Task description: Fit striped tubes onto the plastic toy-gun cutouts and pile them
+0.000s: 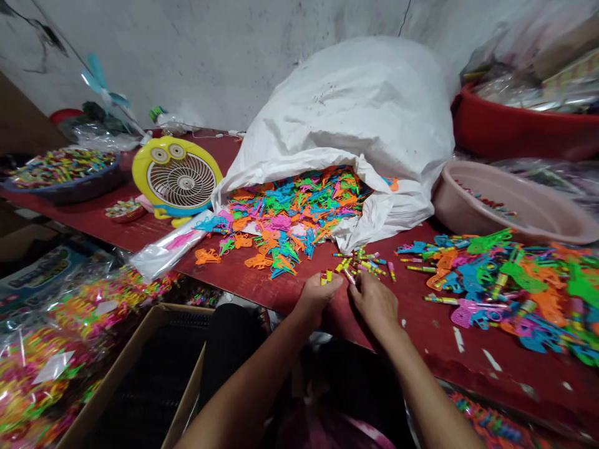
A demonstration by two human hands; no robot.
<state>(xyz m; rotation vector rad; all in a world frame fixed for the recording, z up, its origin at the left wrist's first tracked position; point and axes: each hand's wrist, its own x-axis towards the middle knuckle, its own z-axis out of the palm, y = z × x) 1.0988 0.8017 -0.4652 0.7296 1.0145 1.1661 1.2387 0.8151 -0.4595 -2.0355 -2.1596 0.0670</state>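
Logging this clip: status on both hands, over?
Left hand: holding small yellow cylinders. Right hand: pinching slim pale tube. Multicoloured slim tubes heaped just beyond; no obstruction visible between hands.

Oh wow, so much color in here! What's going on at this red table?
A person is handling small pieces with both hands. The left hand holds yellow pieces, and the right hand seems to pinch a slim stick. Just beyond them lies a small pile of short sticks. Colorful plastic shapes spill from a white sack, and a mixed heap sits to the right.
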